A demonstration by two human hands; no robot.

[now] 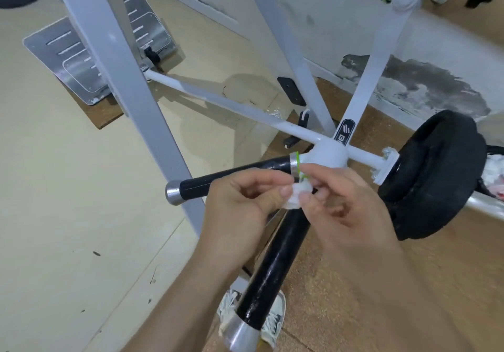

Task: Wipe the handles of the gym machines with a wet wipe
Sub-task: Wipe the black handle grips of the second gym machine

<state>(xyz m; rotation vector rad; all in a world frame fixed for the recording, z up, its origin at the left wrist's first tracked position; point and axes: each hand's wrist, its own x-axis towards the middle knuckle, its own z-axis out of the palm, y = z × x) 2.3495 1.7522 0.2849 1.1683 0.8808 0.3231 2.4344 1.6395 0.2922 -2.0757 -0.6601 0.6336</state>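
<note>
A black handle [272, 264] is running up beneath my hands. My left hand [240, 204] and right hand [346, 204] are both pinching the crumpled wet wipe [298, 195], holding it just before the side handle [231, 176] by the white hub [330, 155].

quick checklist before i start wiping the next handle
1. Wet wipe in hand: ok, pinched between the left hand and the right hand.
2. Wipe spread out for wiping: not ok, it is bunched into a small wad.
3. Wipe moist enough: cannot tell.
4. Side handle reachable: ok, its black grip is bare and close beside the hands.
5. Near handle reachable: ok, nothing covers it below the hands.
6. Near handle already wiped: cannot tell; it looks glossy, but that may be only shine.
</note>
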